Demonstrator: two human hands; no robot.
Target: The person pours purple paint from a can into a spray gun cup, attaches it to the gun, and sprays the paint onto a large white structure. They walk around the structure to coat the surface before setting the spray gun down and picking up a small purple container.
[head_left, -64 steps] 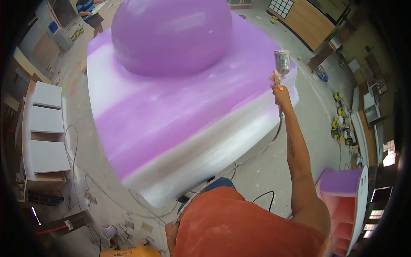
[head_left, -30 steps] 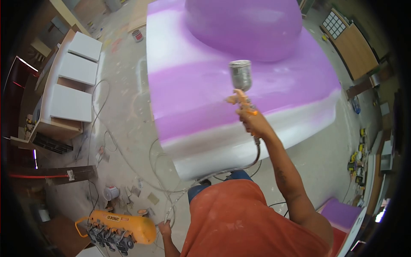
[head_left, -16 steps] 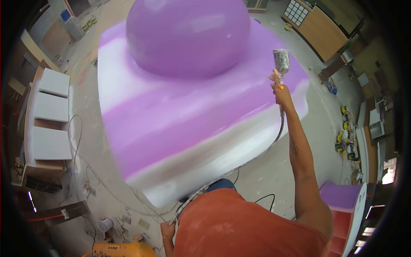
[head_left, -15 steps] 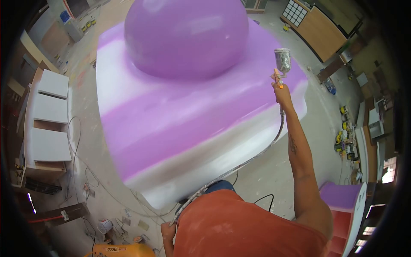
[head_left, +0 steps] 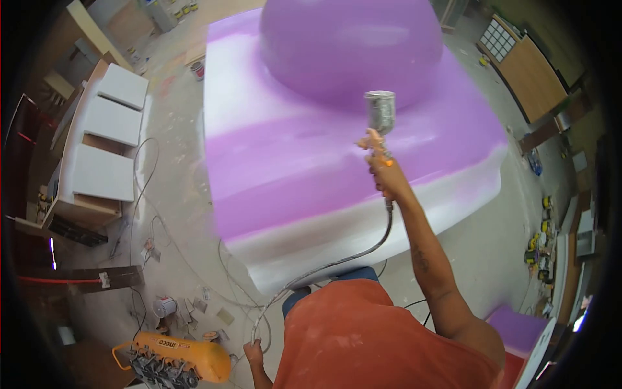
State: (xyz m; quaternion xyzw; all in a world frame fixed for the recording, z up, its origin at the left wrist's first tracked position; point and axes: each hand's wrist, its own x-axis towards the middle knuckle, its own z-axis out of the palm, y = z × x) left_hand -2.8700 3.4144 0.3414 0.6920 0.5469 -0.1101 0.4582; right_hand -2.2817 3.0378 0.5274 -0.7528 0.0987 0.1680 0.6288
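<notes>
My right hand (head_left: pixel 386 174) is wrapped round the handle of a spray gun (head_left: pixel 374 144) with a metal cup (head_left: pixel 380 111) on top. The gun is held out over a large white piece with purple paint (head_left: pixel 285 188), which carries a big rounded purple dome (head_left: pixel 350 52). From the gun's handle a hose (head_left: pixel 337 261) curves down to the left. Low in the view, my left hand (head_left: pixel 253 352) is closed on that hose, beside the orange shirt.
An orange compressor (head_left: pixel 188 355) stands at the lower left, near a paint can (head_left: pixel 164 306) and scraps. White panels (head_left: pixel 103 177) rest on a cabinet at left. Loose hoses cross the floor. Cans and tools line the right side, with a purple-and-red unit (head_left: pixel 518 329) at lower right.
My right hand has moved left with the spray gun, now in front of the dome. The view has shifted, bringing more of the compressor into sight. My left hand still holds the hose.
</notes>
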